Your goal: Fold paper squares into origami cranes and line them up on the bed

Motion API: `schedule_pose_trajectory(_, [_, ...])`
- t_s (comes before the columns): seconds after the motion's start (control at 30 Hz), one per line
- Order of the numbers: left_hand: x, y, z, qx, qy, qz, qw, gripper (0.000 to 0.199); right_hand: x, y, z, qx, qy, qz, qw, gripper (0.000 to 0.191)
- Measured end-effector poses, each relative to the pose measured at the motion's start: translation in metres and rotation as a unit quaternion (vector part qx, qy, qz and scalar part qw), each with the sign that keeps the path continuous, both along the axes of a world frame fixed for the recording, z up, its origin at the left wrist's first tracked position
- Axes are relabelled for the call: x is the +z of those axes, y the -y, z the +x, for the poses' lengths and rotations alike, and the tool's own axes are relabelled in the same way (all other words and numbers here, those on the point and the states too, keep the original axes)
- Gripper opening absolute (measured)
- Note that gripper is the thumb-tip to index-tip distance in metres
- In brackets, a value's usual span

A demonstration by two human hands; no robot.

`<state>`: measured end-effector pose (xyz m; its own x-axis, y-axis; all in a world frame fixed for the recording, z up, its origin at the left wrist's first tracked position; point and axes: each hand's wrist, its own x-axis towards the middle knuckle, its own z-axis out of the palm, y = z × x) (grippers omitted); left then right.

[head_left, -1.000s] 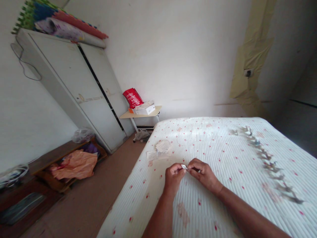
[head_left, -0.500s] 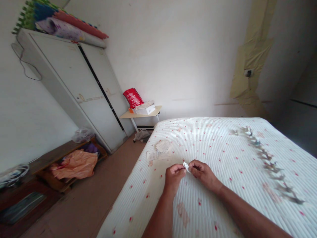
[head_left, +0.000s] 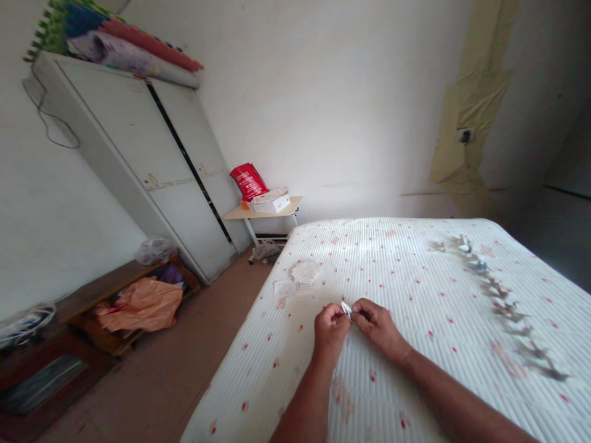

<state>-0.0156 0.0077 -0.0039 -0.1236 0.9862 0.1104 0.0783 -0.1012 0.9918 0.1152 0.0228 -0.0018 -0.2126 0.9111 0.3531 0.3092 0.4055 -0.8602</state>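
Note:
A small folded piece of white paper is pinched between my two hands, just above the bed. My left hand grips its left side with thumb and fingers. On its other side, the fingertips of my right hand close on the paper. Beyond my left hand, several flat pieces of printed paper lie on the bed. To the right, a line of several small folded-paper figures stands on the cover, their shapes partly blurred.
The bed has a white ribbed cover with red dots. Behind it stands a small table with a red bag and a white box. A cabinet and a low wooden shelf are on the left.
My left hand has shifted slightly right and turned a little, closer to my right hand. The folded paper has tilted slightly between them.

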Motion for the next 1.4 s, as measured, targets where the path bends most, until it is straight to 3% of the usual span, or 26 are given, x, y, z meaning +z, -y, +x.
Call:
schedule_pose_trajectory(0.23, [0.001, 0.000, 0.001, 0.028, 0.011, -0.003, 1.000, 0.008, 0.000, -0.002, 0.003, 0.020, -0.043, 0.037, 0.998, 0.017])
schedule_pose_trajectory(0.5, [0.007, 0.002, -0.001, 0.010, 0.032, -0.012, 0.999, 0.013, 0.009, -0.002, 0.008, 0.059, -0.065, -0.066, 0.994, 0.025])
schedule_pose_trajectory(0.73, [0.007, 0.002, -0.003, -0.013, 0.005, 0.006, 1.000, 0.009, 0.010, -0.003, 0.009, 0.054, -0.057, -0.089, 0.993, 0.023])
schedule_pose_trajectory(1.07, [0.002, 0.001, -0.006, -0.009, -0.035, 0.035, 0.999, 0.008, 0.013, 0.002, 0.006, 0.005, 0.067, 0.079, 0.995, 0.014])
schedule_pose_trajectory(1.23, [0.005, 0.004, -0.002, 0.005, -0.047, 0.038, 0.998, 0.008, 0.012, 0.005, 0.003, -0.043, 0.147, 0.153, 0.976, 0.016])
schedule_pose_trajectory(1.4, [0.011, 0.006, 0.005, 0.012, 0.007, 0.006, 1.000, 0.010, 0.006, 0.008, 0.001, -0.094, 0.223, 0.219, 0.945, 0.017])
